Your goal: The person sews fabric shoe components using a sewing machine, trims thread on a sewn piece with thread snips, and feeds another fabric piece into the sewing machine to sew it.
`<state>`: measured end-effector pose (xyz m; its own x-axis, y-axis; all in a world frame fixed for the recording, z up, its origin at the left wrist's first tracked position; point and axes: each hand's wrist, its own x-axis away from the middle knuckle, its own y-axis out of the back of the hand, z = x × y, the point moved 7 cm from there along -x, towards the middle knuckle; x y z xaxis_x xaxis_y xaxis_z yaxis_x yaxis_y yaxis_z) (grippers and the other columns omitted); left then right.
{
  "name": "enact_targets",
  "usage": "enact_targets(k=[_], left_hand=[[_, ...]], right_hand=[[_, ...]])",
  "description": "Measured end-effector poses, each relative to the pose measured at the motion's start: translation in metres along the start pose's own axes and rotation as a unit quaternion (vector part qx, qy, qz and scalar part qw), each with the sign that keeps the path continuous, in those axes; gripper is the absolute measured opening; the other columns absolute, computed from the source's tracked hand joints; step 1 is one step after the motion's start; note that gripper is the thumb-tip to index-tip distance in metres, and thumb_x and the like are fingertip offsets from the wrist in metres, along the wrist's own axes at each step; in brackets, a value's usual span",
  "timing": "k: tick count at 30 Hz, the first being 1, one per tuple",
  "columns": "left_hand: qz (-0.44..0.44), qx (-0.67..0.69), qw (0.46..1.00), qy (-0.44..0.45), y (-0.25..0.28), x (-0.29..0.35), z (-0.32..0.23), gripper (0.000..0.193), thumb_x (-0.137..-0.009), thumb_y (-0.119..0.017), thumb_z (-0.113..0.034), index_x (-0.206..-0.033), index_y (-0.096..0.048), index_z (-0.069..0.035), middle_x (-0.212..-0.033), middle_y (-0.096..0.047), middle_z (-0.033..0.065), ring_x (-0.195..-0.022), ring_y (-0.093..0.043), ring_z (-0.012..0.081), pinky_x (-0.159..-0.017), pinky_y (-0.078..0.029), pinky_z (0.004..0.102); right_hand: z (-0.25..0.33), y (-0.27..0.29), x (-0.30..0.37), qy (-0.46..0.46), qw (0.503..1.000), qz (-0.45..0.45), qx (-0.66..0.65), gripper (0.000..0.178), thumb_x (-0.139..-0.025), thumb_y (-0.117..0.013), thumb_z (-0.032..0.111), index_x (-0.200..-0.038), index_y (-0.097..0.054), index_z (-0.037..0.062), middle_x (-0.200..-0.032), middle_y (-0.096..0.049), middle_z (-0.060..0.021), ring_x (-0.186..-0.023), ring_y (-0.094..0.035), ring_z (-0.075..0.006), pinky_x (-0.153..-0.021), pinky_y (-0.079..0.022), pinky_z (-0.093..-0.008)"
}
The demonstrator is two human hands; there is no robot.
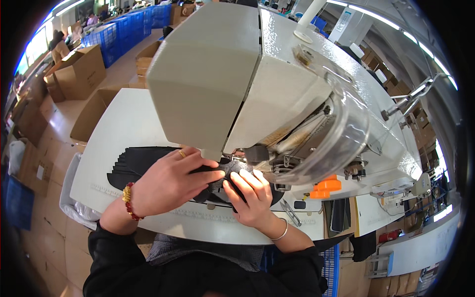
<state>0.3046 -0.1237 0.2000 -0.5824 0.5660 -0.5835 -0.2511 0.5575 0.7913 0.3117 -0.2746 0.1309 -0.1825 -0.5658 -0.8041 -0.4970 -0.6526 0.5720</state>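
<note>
A white sewing machine (205, 74) stands over the work, its head hiding part of the stitching area. Close below it, a dark fabric piece (216, 188) is gripped by both hands. My left hand (168, 178) has its thumb and fingers closed on the left side of the piece. On the right side, my right hand (251, 198) curls its fingers over the cloth, close to the presser foot area. Beside and partly under my left hand lies a fanned stack of black cut pieces (129, 162). Metal tweezers (291, 213) rest right of my right hand.
The white table (118, 119) has a ruler strip (198, 214) along its front. A clear curved guard (351, 133) and an orange part (326, 186) are on the machine's right side. Cardboard boxes (81, 72) and blue crates (121, 37) stand on the floor at left.
</note>
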Motion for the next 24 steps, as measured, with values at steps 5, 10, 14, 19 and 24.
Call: enact_targets(k=[5,10,14,19,24], left_hand=[[-0.016,-0.044,0.998,0.037,-0.016,-0.009,0.002,0.03,-0.068,-0.074,-0.013,-0.097,-0.065,-0.01,-0.103,-0.061,0.0031,-0.095,-0.058,0.0241,-0.082,-0.049,0.036],[0.026,0.006,0.997,0.069,-0.045,0.002,0.017,0.029,-0.07,-0.075,-0.017,-0.095,-0.062,-0.01,-0.103,-0.057,0.0056,-0.096,-0.055,0.0266,-0.081,-0.047,0.0382],[-0.007,-0.039,0.998,0.044,-0.043,0.004,0.016,0.024,-0.071,-0.07,-0.016,-0.092,-0.061,-0.01,-0.105,-0.052,0.0074,-0.094,-0.055,0.0256,-0.079,-0.046,0.0379],[-0.053,-0.052,0.997,-0.005,-0.048,0.006,0.021,0.026,-0.068,-0.07,-0.013,-0.092,-0.062,-0.008,-0.101,-0.049,0.0082,-0.09,-0.055,0.0259,-0.071,-0.045,0.0371],[-0.038,-0.063,0.997,0.003,-0.049,0.006,0.021,0.026,-0.067,-0.069,-0.011,-0.092,-0.062,-0.008,-0.102,-0.047,0.0091,-0.088,-0.054,0.0268,-0.067,-0.046,0.0373]], right_hand=[[-0.003,0.003,-0.009,0.014,0.999,0.009,-0.049,0.032,-0.063,-0.063,0.007,-0.094,-0.068,0.0003,-0.106,-0.063,-0.0151,-0.093,-0.065,-0.0307,-0.08,-0.055,-0.0372],[-0.005,-0.004,-0.001,0.024,0.997,0.036,-0.067,0.031,-0.066,-0.064,0.009,-0.097,-0.069,0.0024,-0.106,-0.062,-0.0154,-0.099,-0.062,-0.0301,-0.083,-0.052,-0.041],[-0.002,0.002,-0.006,0.058,0.997,0.028,-0.037,0.034,-0.067,-0.065,0.013,-0.1,-0.069,0.0072,-0.11,-0.059,-0.0116,-0.102,-0.059,-0.0251,-0.078,-0.047,-0.0378],[0.0,-0.001,-0.004,0.085,0.995,0.033,0.028,0.032,-0.071,-0.065,0.019,-0.101,-0.069,0.0129,-0.111,-0.061,-0.0072,-0.102,-0.058,-0.0201,-0.081,-0.042,-0.0346],[0.002,-0.001,-0.007,0.095,0.993,0.049,0.041,0.03,-0.072,-0.065,0.02,-0.101,-0.069,0.0132,-0.112,-0.062,-0.0046,-0.101,-0.059,-0.0177,-0.081,-0.041,-0.0339]])
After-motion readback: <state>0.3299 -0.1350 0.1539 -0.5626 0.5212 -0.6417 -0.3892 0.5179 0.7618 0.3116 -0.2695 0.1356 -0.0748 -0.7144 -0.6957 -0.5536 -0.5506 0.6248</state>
